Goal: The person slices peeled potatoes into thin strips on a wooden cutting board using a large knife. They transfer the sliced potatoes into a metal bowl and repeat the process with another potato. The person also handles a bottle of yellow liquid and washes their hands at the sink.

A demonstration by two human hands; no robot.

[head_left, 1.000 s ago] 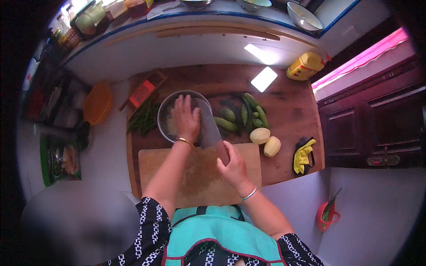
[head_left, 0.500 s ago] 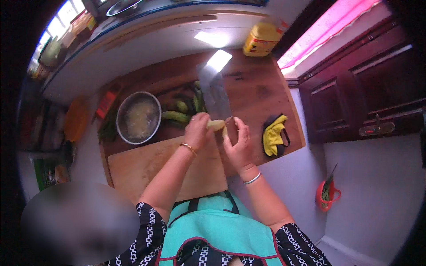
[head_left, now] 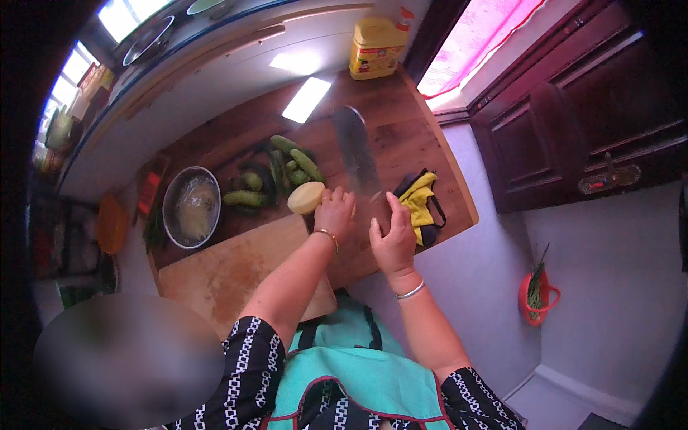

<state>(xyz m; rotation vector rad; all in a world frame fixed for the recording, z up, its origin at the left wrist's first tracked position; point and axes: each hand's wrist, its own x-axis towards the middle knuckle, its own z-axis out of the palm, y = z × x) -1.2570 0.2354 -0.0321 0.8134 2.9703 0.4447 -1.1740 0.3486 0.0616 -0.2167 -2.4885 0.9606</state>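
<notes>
A peeled, pale yellow potato (head_left: 307, 198) sits by the far right corner of the wooden cutting board (head_left: 215, 276). Just right of it is my left hand (head_left: 335, 215), palm down with fingers curled and touching or nearly touching the potato. A small pale bit shows at its thumb side; what it is stays hidden. My right hand (head_left: 394, 236) grips the brown handle of a broad kitchen knife (head_left: 355, 147), its blurred blade pointing away over the table. Several green cucumbers (head_left: 247, 199) lie heaped beyond the board.
A metal bowl (head_left: 192, 208) with pale wet contents stands left of the cucumbers. A yellow and black cloth item (head_left: 417, 208) lies near the table's right edge. At the back stands a yellow jug (head_left: 375, 49). A red basket (head_left: 536, 297) hangs at the right, near a dark door (head_left: 573, 136).
My left hand has moved right, past the potato, which shows on the hand's left side now. My right hand still holds the knife. The whole view has shifted and turned.
</notes>
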